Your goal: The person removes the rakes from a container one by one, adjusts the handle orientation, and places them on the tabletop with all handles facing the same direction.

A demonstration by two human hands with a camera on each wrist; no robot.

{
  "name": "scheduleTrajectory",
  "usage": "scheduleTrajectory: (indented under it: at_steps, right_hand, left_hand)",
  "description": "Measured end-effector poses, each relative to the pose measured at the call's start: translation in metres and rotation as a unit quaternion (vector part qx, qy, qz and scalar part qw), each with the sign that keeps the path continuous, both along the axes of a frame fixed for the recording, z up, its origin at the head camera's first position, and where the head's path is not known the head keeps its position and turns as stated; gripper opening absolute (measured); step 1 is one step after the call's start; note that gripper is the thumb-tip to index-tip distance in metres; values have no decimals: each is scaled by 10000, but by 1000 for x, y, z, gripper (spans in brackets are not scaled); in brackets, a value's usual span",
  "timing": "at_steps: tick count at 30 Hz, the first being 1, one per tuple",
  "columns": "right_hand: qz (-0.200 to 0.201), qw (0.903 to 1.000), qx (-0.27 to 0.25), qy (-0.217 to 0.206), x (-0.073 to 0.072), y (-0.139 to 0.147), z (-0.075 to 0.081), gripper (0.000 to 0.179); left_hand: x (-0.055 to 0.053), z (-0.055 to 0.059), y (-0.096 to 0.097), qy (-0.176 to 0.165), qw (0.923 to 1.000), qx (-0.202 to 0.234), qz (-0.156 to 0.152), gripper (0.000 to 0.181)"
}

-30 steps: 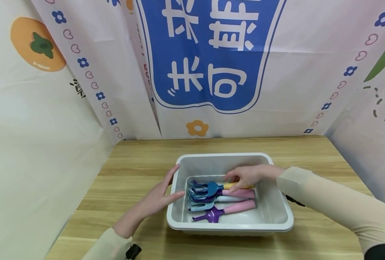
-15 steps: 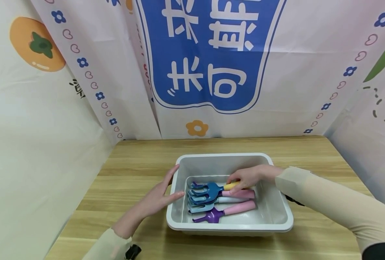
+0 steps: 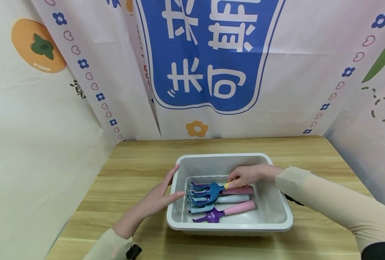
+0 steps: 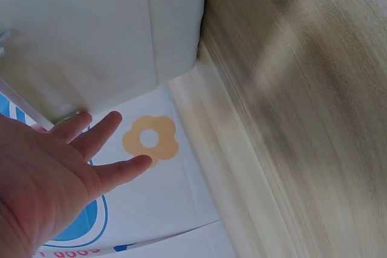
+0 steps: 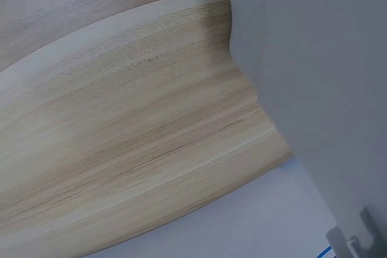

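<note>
In the head view a grey-white plastic bin (image 3: pixel 228 226) stands on the table with several small garden hand tools in it. My right hand (image 3: pixel 245 175) reaches inside over the right rim and grips the yellow handle of a blue hand rake (image 3: pixel 214 190), the top one of the bunch. Just beneath lie a pink handle (image 3: pixel 248 190) and a light-blue rake (image 3: pixel 234 199). Nearer the front is a purple tool (image 3: pixel 213 215) with a pink handle. My left hand (image 3: pixel 156 198) rests at the bin's left rim, fingers spread outside it. The right wrist view hides the right hand.
A wood-grain table (image 3: pixel 140 162) surrounds the bin. White printed cloth (image 3: pixel 179 126) hangs at the back and on both sides. The bin's outer wall (image 5: pixel 314 58) fills the right of the right wrist view.
My right hand has closed round the yellow handle and shifted slightly. The blue rake's head has turned and now shows more of its face. My left hand stays in place.
</note>
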State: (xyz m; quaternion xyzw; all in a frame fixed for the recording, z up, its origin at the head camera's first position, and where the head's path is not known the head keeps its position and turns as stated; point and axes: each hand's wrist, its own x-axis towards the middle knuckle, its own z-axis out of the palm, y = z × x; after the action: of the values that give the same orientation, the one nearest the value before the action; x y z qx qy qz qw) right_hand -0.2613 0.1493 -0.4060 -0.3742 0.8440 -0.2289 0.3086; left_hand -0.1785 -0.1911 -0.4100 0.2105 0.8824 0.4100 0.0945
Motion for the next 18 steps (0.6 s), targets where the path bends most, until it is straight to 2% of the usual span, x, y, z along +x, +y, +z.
scheduleTrajectory:
  at_steps: [5, 11, 18]
  right_hand:
    - [-167, 9998, -53, 117, -1, 1, 5, 17]
    - [-314, 9994, -71, 109, -1, 5, 13, 16]
    - [-559, 9981, -267, -46, 2, 12, 33, 18]
  left_hand:
    - [0, 1, -1, 88, 10000, 3, 4, 84]
    - [1, 1, 0, 4, 10000, -25, 34, 85]
    - [1, -2, 0, -13, 10000, 85, 9, 84]
